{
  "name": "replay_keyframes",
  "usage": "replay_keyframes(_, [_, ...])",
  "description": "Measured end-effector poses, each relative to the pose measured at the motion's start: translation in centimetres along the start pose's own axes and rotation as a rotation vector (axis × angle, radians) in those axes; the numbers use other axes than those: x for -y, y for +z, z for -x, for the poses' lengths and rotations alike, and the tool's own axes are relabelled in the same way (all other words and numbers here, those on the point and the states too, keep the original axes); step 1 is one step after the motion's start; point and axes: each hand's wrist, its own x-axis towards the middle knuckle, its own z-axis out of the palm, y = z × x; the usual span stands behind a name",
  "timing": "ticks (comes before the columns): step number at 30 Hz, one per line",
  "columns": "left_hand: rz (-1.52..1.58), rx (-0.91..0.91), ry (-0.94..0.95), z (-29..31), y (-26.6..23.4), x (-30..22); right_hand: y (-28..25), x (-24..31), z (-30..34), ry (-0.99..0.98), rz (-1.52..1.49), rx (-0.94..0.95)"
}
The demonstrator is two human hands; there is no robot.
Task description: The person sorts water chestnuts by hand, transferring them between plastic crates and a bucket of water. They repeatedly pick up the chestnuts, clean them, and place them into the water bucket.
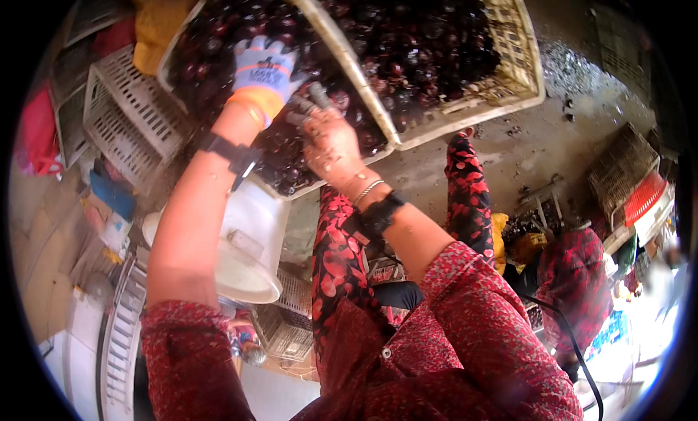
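My left hand, in a pale blue-white glove with an orange cuff, lies with fingers spread on dark reddish-brown, round, wet pieces. Their exact kind I cannot make out. They fill a pale plastic crate. Close beside it on the right, my bare right hand reaches into the same crate, with grey coverings on its fingertips and wet specks on its back. Its fingers are slightly bent and apart, a little blurred. No piece shows clearly in either hand.
Another pale crate of the same pieces adjoins on the right. White slatted crates stand at left, above a white tub. More crates and a red basket are at right. Someone in a red patterned garment is behind at lower right.
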Motion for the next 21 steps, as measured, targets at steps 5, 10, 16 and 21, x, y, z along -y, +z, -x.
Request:
replay_keyframes(5, [-0.238,0.323,0.073,-2.0,-2.4,-1.9,-0.2,0.1,0.2,0.046,0.198,0.214])
replay_keyframes(10, [-0.285,0.289,0.116,-2.2,-2.7,-2.4,-1.4,-0.9,-2.5,0.131,0.189,0.594])
replay_keyframes(16, [0.433,-0.131,0.015,1.4,-4.9,-0.6,-3.0,-3.8,1.7,0.062,-0.253,0.058])
replay_keyframes(21, [0.152,-0.149,-0.131,7.5,-4.6,5.8,-7.9,-4.7,6.7,0.157,-0.691,0.057])
